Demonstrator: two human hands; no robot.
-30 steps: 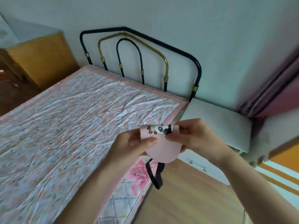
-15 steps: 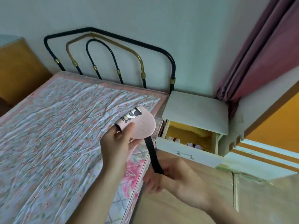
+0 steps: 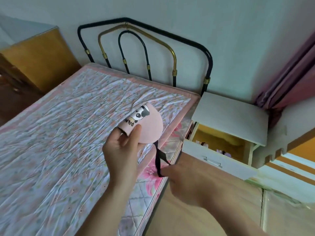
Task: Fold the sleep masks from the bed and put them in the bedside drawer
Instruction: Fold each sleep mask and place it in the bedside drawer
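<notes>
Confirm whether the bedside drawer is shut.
No, the bedside drawer is pulled open below the white nightstand top, showing its yellow inside and some small items.

The left hand (image 3: pixel 121 147) pinched a folded pink sleep mask (image 3: pixel 146 126) above the bed (image 3: pixel 56 133); below it, the right hand (image 3: pixel 185 183) gripped its black strap (image 3: pixel 158 160), the open drawer (image 3: pixel 218 160) just beyond.

Pale wall (image 3: pixel 187 23), black-and-brass headboard (image 3: pixel 146 53), pink curtain (image 3: pixel 293 79) at right, wooden floor (image 3: pixel 179 218), soft daylight
</notes>
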